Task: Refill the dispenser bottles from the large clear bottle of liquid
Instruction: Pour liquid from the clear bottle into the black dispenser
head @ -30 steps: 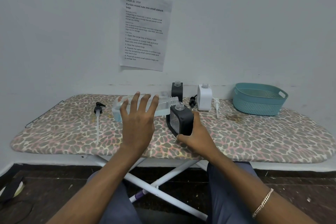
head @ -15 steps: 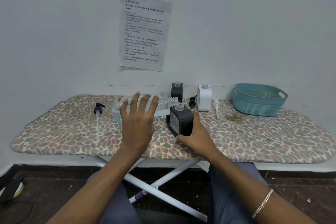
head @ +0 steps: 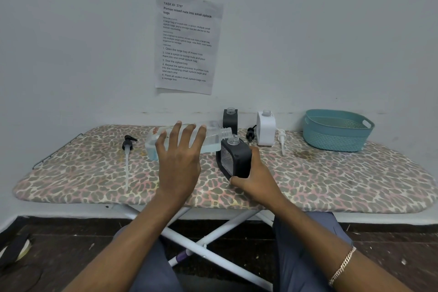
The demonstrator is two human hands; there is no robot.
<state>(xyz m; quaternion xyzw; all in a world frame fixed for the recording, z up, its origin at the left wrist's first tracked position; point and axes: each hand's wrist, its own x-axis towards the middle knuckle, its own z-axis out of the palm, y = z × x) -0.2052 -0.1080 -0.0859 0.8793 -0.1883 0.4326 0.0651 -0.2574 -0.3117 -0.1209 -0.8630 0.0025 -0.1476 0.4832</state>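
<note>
Little has moved: our left hand (head: 179, 161) still holds the clear bottle (head: 213, 136) on its side above the worktop (head: 331, 178). Its mouth is just beside the open neck of the black dispenser (head: 237, 161), which our right hand (head: 256, 180) keeps gripping, tilted.

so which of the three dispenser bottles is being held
The near black dispenser bottle, gripped by the right hand, its neck just below the large clear bottle's mouth. The far black one and the white one stand untouched at the back.
</note>
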